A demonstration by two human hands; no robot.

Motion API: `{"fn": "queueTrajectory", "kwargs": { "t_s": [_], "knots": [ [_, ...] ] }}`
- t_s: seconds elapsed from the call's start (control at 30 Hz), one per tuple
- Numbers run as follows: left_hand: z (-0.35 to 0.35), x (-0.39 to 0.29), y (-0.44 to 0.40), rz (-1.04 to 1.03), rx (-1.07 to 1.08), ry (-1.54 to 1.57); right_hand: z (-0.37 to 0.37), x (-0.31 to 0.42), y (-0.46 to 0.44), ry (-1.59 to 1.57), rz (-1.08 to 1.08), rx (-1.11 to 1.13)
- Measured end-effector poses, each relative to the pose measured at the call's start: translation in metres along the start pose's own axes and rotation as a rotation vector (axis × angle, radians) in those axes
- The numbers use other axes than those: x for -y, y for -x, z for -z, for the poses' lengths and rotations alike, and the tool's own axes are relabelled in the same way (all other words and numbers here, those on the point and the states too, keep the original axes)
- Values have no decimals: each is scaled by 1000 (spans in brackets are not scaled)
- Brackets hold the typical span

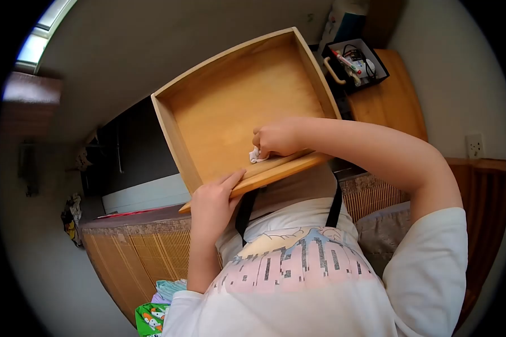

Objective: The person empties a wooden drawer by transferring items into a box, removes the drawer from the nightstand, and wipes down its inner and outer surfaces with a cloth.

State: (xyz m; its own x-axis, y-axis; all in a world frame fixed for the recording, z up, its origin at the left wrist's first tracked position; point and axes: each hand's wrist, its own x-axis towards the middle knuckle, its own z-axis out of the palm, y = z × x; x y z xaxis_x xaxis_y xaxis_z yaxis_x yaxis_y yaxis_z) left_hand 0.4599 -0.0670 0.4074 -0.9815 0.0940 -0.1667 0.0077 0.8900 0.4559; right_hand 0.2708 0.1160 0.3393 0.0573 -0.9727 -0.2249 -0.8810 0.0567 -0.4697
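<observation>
A wooden drawer (242, 95) is tilted up in front of my body, its open inside facing me. My left hand (211, 202) grips the near edge of its front panel, thumb over the top and the other fingers mostly hidden. Inside the drawer, close to that panel, my right hand (278, 137) is closed around a crumpled white cloth or tissue (256, 156). The white bundle sticks out below my fingers, near the drawer's bottom board.
A black box (357, 64) of pens, cables and small items stands on a wooden surface (396, 92) at upper right. Behind me lies a bamboo mat (146, 253), with folded clothes (166, 292) at lower left. A wall socket (474, 146) is at right.
</observation>
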Motion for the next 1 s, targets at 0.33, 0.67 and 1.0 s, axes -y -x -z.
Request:
{"fn": "queueTrajectory", "kwargs": {
  "t_s": [0.33, 0.67, 1.0],
  "knots": [
    [-6, 4, 5, -129, -135, 4, 21, -64, -23, 153, -170, -618],
    [-11, 9, 7, -36, -119, 30, -9, -26, -4, 63, 258, -146],
    [-22, 6, 7, -72, -157, -31, 3, -13, 9, 98, 164, -29]
  ]
}}
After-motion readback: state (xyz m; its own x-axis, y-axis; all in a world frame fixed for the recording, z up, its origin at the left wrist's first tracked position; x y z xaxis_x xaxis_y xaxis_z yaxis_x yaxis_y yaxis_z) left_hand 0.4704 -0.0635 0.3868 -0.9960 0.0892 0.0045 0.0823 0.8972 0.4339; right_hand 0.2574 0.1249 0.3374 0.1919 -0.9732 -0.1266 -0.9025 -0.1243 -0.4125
